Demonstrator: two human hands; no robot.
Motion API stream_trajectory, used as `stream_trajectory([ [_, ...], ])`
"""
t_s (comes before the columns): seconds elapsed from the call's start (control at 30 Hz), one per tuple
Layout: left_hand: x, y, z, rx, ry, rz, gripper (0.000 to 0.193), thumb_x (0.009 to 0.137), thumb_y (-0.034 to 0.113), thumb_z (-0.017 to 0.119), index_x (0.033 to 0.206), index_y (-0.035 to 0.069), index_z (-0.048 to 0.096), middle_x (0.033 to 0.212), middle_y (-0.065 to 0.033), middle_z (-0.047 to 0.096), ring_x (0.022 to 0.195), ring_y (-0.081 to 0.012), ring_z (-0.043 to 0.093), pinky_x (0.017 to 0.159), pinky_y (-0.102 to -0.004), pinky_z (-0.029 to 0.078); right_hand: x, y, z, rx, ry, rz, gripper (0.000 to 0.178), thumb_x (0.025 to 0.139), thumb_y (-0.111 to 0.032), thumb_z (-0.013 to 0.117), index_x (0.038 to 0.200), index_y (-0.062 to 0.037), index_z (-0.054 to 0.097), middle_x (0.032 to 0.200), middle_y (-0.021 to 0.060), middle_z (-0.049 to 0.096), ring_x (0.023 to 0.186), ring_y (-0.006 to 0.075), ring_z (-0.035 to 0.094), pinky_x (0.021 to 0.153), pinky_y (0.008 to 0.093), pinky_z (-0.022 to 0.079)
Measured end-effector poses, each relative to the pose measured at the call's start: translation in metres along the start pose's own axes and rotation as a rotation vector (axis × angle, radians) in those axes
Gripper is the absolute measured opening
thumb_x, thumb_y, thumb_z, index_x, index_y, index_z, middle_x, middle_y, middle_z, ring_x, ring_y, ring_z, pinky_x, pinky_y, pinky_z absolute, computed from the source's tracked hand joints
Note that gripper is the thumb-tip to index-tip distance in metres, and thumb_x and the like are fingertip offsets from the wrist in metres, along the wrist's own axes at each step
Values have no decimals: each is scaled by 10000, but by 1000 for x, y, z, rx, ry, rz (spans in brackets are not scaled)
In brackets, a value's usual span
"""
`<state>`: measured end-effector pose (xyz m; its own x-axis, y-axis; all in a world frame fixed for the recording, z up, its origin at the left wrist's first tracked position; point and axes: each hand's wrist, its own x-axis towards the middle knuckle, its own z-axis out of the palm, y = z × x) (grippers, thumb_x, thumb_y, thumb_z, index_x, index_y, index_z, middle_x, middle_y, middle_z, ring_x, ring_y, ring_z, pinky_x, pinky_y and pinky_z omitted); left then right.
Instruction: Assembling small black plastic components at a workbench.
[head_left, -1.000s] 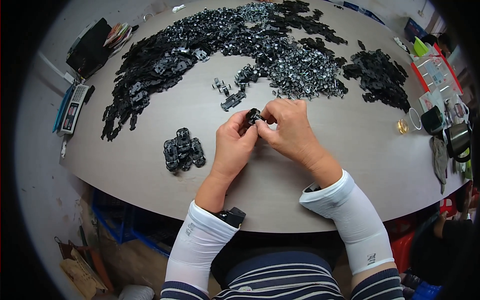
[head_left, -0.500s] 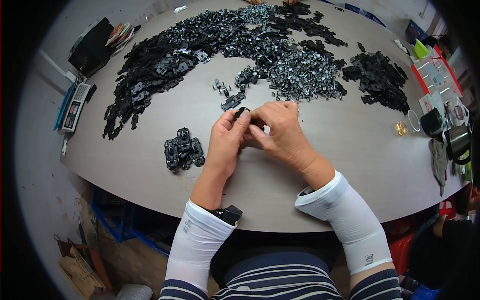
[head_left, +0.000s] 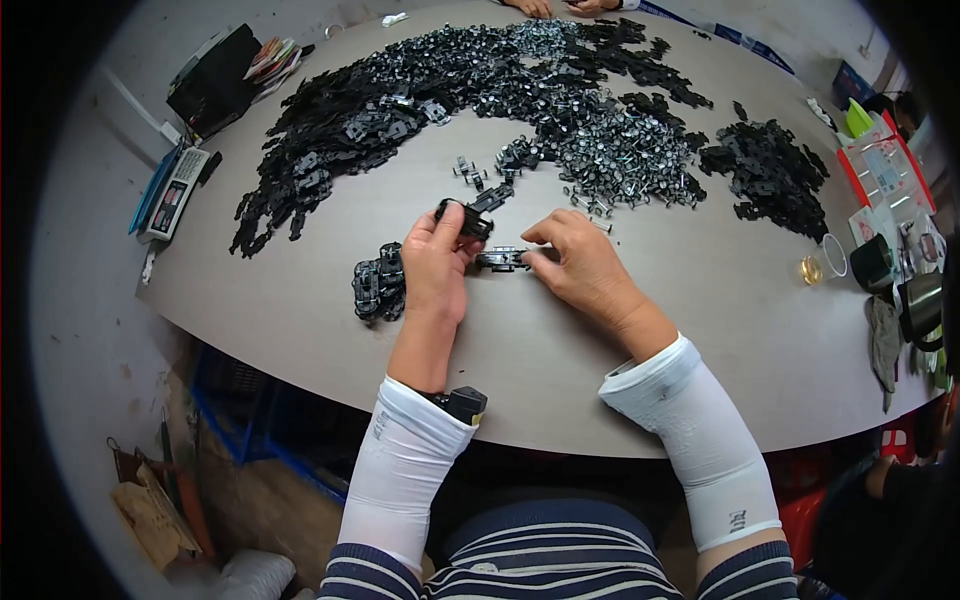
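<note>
The left hand (head_left: 436,262) pinches a small black plastic clip (head_left: 462,217) just above the round grey table (head_left: 300,300) — the right hand (head_left: 583,268) grips a black-and-metal part (head_left: 502,260) lying between both hands.

1. Just above centre of the frame, my left hand (head_left: 437,262) pinches a small black part (head_left: 463,216) between thumb and fingers.
2. My right hand (head_left: 583,265) holds a black and metal assembly (head_left: 502,260) flat against the bench (head_left: 640,360); the left hand's thumb touches its other end.
3. A small cluster of finished black pieces (head_left: 377,283) sits just left of my left hand.
4. A long heap of black parts (head_left: 420,100) spreads across the upper frame.
</note>
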<state>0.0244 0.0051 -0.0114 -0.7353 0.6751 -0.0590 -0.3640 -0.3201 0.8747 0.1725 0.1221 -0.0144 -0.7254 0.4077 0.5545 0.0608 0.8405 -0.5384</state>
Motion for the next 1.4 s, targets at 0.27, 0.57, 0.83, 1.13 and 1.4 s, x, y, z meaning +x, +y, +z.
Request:
stream_trajectory([
  [0.27,-1,7,0,-31,94,57,139,949,202,642,952,71,594,838,-26,652,715,-119,604,678,-283,492,4,25,-19,-133,92,121,65,806,-108,691,832,-49,686,811,96,646,820,287,614,799,384,486],
  [0.57,-5,7,5,3,-37,-58,130,947,215,647,981,98,603,859,-7,664,744,-116,622,689,-275,501,1,30,-59,-247,-55,543,115,791,-138,707,812,-28,684,869,133,682,840,313,653,746,406,522],
  [0.83,-6,4,9,21,-97,-121,161,954,218,649,1013,76,601,891,-32,679,777,-122,645,707,-284,542,-7,39,-45,-261,-47,320,80,800,-94,688,822,-18,680,848,143,655,843,319,640,760,406,519],
  [1.13,-8,5,11,47,-91,-139,190,943,198,668,972,35,575,910,-73,675,778,-144,661,699,-278,569,-3,12,-37,-343,-114,236,192,772,-176,747,837,-2,696,874,134,635,898,319,612,809,412,497],
  [1.4,-10,1,12,50,-127,-136,160,938,185,676,966,54,589,915,-51,681,792,-129,667,703,-262,552,3,-13,-12,20,68,-34,300,753,-148,770,1005,-26,660,966,120,636,950,307,596,865,394,468],
])
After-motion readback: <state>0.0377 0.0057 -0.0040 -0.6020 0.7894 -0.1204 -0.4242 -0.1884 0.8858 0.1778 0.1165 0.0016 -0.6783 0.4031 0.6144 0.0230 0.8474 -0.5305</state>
